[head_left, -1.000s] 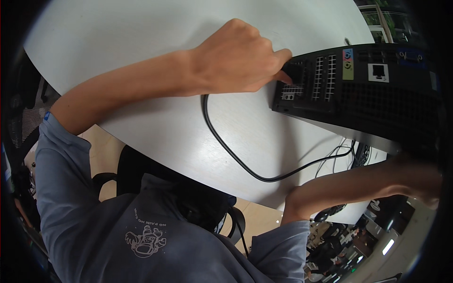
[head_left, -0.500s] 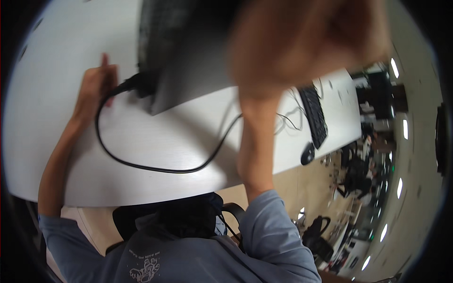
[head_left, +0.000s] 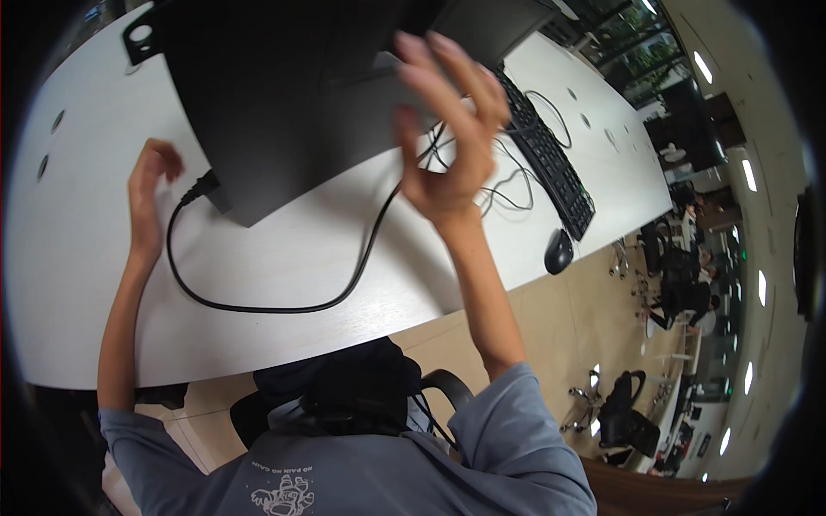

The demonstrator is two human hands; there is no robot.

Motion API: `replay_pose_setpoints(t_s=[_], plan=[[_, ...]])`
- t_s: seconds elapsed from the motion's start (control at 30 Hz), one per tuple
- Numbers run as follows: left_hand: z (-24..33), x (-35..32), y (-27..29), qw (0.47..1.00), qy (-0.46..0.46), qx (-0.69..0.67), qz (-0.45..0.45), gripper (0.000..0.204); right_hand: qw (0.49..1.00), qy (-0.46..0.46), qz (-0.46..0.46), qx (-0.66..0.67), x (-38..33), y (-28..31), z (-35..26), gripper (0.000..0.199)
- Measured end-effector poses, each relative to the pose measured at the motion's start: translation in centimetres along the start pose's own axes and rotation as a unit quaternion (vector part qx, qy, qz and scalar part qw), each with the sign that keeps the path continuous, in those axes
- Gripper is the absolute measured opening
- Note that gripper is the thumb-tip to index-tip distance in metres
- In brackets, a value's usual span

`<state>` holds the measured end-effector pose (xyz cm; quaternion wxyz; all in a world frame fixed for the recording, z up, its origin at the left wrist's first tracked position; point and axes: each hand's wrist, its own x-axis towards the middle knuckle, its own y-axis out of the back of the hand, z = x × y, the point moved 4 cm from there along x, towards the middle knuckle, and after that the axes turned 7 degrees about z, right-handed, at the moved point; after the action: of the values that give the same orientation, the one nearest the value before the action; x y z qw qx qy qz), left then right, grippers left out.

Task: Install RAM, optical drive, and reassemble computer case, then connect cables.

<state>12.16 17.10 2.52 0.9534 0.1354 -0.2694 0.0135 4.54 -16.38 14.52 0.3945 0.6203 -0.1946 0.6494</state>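
Note:
A large black computer case [head_left: 258, 103] stands on the white desk [head_left: 258, 344]. A black power cord [head_left: 258, 308] is plugged in at its near left corner and loops over the desk toward the right. My right hand [head_left: 452, 146] hovers by the right part of the case, fingers spread and slightly blurred, holding nothing. My left hand [head_left: 152, 181] rests on the desk left of the case, close to the plug [head_left: 200, 187] but apart from it. Its fingers are loosely bent with nothing in them.
Right of the case lie a black keyboard [head_left: 546, 150], thin cables [head_left: 516, 202] and a black mouse [head_left: 559, 252] near the desk edge. A dark flat panel [head_left: 508, 26] stands behind. An office chair [head_left: 628, 413] is on the floor at the right.
My right hand has dropped away from the camera and its fingers have spread. The case now appears lower and more fully in view. My left hand's fingers have loosened.

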Motion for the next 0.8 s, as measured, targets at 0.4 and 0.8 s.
replay_pose_setpoints(t_s=[0.4,0.8], plan=[[13.5,11.3,-1.3,0.958,-0.154,-0.241,0.036,0.082,0.749,-0.549,0.082,0.360,0.1,-1.1,19.7,0.070],[17.5,10.6,-1.9,0.930,-0.182,-0.304,0.094,0.047,0.760,-0.551,0.213,0.270,3.0,-3.8,19.3,0.057]])
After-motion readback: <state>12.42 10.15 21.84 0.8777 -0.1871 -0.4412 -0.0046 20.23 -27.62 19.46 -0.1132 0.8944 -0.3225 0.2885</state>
